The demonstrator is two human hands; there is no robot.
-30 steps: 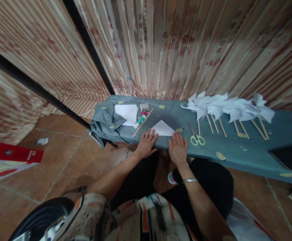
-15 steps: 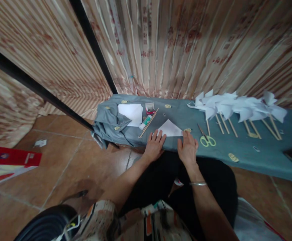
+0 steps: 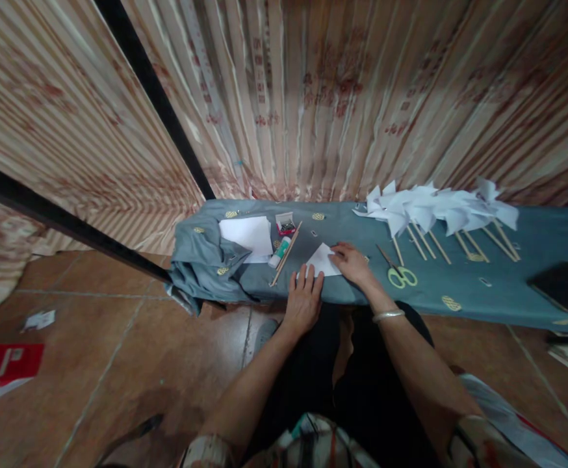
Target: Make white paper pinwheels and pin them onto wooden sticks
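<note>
A sheet of white paper (image 3: 323,261), folded to a triangle, lies on the cloth-covered bench in front of me. My left hand (image 3: 305,300) rests on its lower left part, fingers out flat. At the paper's right side, my right hand (image 3: 353,262) has its fingers bent together on the edge; the fingertips partly hide that corner. Green-handled scissors (image 3: 401,277) lie to the right of this hand, blades pointing away. Left of the paper are a glue stick (image 3: 279,252), thin wooden sticks (image 3: 286,255) and a small open box of pins or tacks (image 3: 285,224).
White paper sheets (image 3: 245,233) lie at the bench's left end. Several paper pinwheels (image 3: 435,207) on wooden sticks line the back right. A dark flat object (image 3: 564,286) sits at the far right. Behind the bench hangs a patterned curtain (image 3: 308,97), with a dark pole (image 3: 154,97) at left.
My right hand has moved up and left along the paper, whose right corner no longer reaches as far out. The left hand stays on the paper. The view has shifted a little.
</note>
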